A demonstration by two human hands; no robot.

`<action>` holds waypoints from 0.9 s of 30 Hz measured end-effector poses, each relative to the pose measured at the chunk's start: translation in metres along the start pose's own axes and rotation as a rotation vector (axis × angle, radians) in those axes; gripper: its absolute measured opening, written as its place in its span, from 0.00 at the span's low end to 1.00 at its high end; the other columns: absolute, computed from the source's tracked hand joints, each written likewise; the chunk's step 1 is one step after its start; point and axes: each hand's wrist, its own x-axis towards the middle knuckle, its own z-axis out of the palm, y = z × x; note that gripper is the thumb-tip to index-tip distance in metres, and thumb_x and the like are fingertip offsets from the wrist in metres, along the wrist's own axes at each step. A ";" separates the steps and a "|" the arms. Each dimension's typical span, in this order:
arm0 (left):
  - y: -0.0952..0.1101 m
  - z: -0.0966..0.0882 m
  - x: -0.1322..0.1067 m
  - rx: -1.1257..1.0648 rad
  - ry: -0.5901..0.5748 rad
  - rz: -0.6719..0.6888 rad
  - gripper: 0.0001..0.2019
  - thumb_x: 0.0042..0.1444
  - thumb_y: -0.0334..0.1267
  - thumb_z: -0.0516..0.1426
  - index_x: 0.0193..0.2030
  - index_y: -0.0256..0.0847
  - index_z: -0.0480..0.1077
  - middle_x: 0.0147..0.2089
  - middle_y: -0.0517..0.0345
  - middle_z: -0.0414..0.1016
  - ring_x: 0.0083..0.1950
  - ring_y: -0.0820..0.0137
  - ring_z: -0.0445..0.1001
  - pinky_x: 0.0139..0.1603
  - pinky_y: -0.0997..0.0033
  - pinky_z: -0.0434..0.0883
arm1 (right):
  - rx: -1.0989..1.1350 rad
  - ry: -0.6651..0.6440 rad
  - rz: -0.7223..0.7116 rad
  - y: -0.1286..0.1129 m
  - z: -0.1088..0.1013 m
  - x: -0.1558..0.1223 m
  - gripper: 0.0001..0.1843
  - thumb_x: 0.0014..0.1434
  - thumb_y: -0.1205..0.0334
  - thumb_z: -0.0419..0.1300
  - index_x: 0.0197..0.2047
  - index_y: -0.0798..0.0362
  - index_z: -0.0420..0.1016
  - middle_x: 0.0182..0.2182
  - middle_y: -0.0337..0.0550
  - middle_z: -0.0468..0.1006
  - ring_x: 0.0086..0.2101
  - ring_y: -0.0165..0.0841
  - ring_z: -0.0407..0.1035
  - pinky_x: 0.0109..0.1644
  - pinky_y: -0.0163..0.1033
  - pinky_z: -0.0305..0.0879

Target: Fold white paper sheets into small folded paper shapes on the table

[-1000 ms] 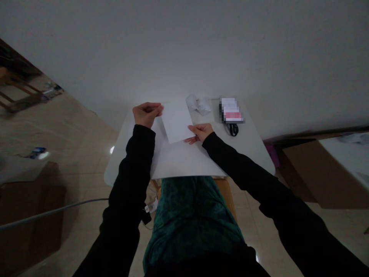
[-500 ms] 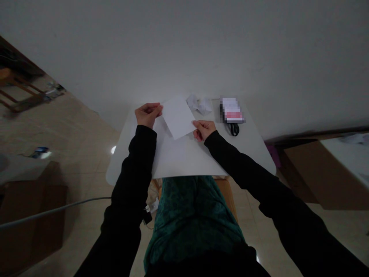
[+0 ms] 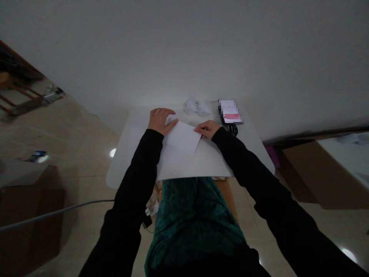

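Note:
A white paper sheet lies flat on the white tabletop, tilted at an angle to the table's edge. My left hand rests on the table at the sheet's upper left corner, its fingers spread. My right hand sits with its fingertips on the sheet's right corner. Beyond the sheet lies crumpled white paper. Farther right is a blurred, pixelated package. Black scissor handles next to it are partly hidden by my right wrist.
A green patterned cloth covers my lap below the table's near edge. A white wall rises behind the table. Brown cardboard boxes stand low on the right, and a grey cable crosses the tiled floor on the left.
The sheet has come down flat and nearer to me, and it has turned. Both hands have moved onto its corners, pressing downward instead of holding it up.

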 end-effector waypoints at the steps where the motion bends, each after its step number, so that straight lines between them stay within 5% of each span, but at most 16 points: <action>1: 0.007 0.004 -0.001 0.055 -0.050 0.084 0.12 0.52 0.44 0.63 0.43 0.46 0.76 0.52 0.51 0.79 0.59 0.56 0.71 0.68 0.45 0.51 | -0.053 0.043 -0.031 0.001 0.001 0.002 0.13 0.56 0.58 0.60 0.23 0.54 0.76 0.15 0.34 0.71 0.19 0.25 0.63 0.26 0.31 0.57; 5: 0.025 0.026 0.001 0.145 -0.145 0.248 0.08 0.61 0.42 0.57 0.44 0.47 0.76 0.50 0.52 0.80 0.58 0.57 0.71 0.66 0.43 0.50 | -0.229 0.215 -0.113 0.002 0.008 0.005 0.10 0.58 0.61 0.58 0.34 0.55 0.81 0.28 0.41 0.81 0.28 0.31 0.71 0.36 0.35 0.63; 9: 0.026 0.043 -0.001 0.215 -0.223 0.219 0.12 0.64 0.43 0.54 0.38 0.41 0.78 0.38 0.48 0.81 0.43 0.59 0.77 0.51 0.55 0.66 | -0.452 0.251 -0.124 0.001 0.017 0.001 0.13 0.63 0.59 0.56 0.40 0.55 0.81 0.36 0.47 0.84 0.34 0.36 0.74 0.41 0.38 0.65; 14: 0.032 0.042 -0.008 0.222 -0.207 0.136 0.14 0.65 0.44 0.52 0.43 0.43 0.78 0.41 0.51 0.82 0.38 0.61 0.78 0.40 0.63 0.68 | -0.681 0.298 -0.170 -0.003 0.027 -0.004 0.18 0.67 0.59 0.50 0.45 0.57 0.81 0.40 0.53 0.83 0.42 0.43 0.76 0.48 0.43 0.65; 27: -0.005 0.026 0.003 -0.413 -0.019 -0.157 0.06 0.51 0.39 0.62 0.31 0.40 0.79 0.33 0.55 0.82 0.36 0.67 0.79 0.44 0.65 0.75 | -0.372 0.468 -0.075 0.011 0.010 0.003 0.12 0.61 0.58 0.59 0.38 0.52 0.84 0.37 0.44 0.85 0.36 0.40 0.78 0.43 0.41 0.69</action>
